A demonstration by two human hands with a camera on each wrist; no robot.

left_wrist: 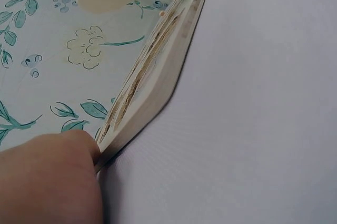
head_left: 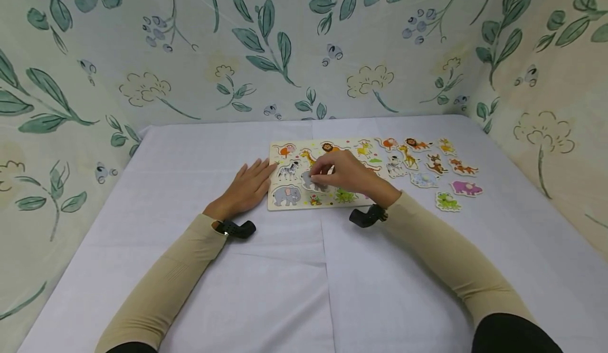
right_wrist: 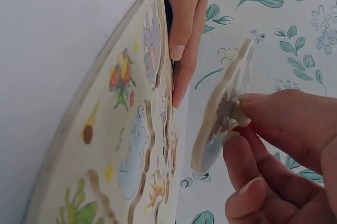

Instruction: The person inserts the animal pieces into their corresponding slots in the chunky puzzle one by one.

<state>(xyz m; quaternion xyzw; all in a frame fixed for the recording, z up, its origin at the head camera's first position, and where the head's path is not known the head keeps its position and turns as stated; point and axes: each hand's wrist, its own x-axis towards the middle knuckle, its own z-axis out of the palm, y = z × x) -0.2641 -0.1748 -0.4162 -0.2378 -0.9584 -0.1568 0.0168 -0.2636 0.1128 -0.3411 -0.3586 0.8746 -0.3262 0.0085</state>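
Observation:
My left hand (head_left: pixel 247 187) lies with its fingers straight along the left edge of a wooden animal puzzle board (head_left: pixel 328 204). In the right wrist view, that hand's fingers (right_wrist: pixel 184 34) touch the board's edge. My right hand (head_left: pixel 339 171) pinches a grey elephant puzzle piece (head_left: pixel 312 183) between thumb and fingers, over the left-middle of the board. The right wrist view shows the piece (right_wrist: pixel 218 116) raised and tilted, its wooden side edge showing. The board's elephant recess (head_left: pixel 286 196), with a matching picture, is at its near left corner. The right hand covers part of the board's middle.
Several loose animal pieces lie on the white cloth right of the board: a lion (head_left: pixel 418 144), a zebra (head_left: pixel 395 167), a tiger (head_left: pixel 463 167), a purple hippo (head_left: pixel 466 188) and a green piece (head_left: pixel 447 201) among them. A leaf-patterned curtain (head_left: pixel 199 52) stands behind the table.

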